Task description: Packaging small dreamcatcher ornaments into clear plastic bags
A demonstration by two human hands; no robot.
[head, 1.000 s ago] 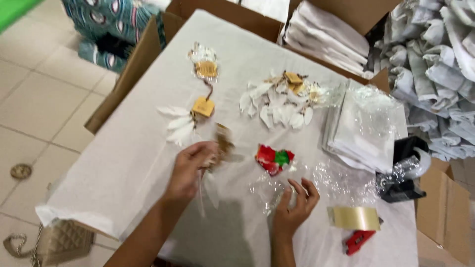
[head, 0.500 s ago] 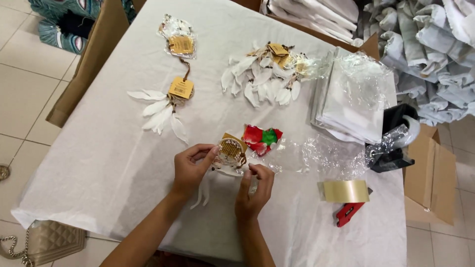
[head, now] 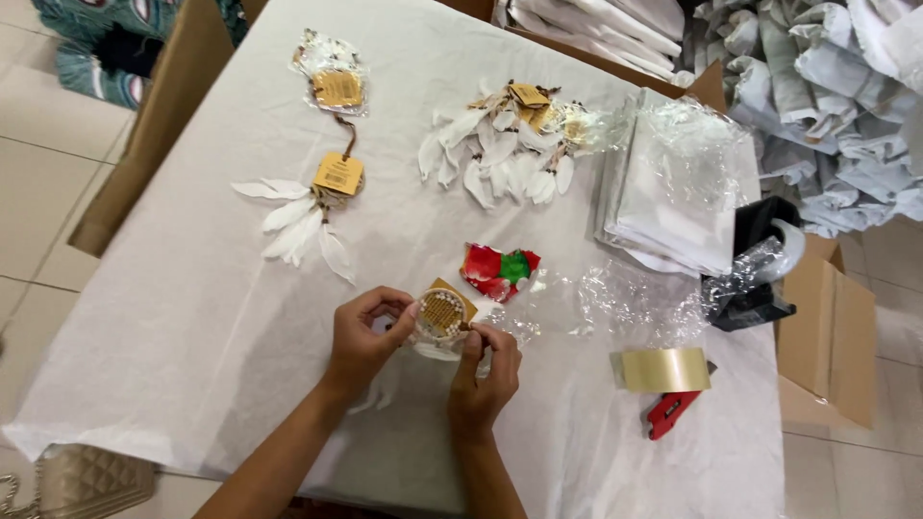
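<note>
Both hands meet over the near middle of the white-covered table; the left hand pinches the left rim of a small round woven ornament between thumb and fingers, and the right hand closes its fingertips on the ornament's right lower edge, so the piece is held between the two, just above the cloth; a tan card tag shows behind it. Each forearm rises from the near table edge and angles inward, wrists bent slightly toward each other, knuckles up. Just beyond the grip lies a red and green wrapped piece, near crumpled clear film; to the right sit a roll of tan tape and a red cutter; further off lie a white feathered ornament and a heap of feathered ornaments; a stack of clear bags fills the far right. Bare cloth spreads to the left of the hands and along the near edge.
</note>
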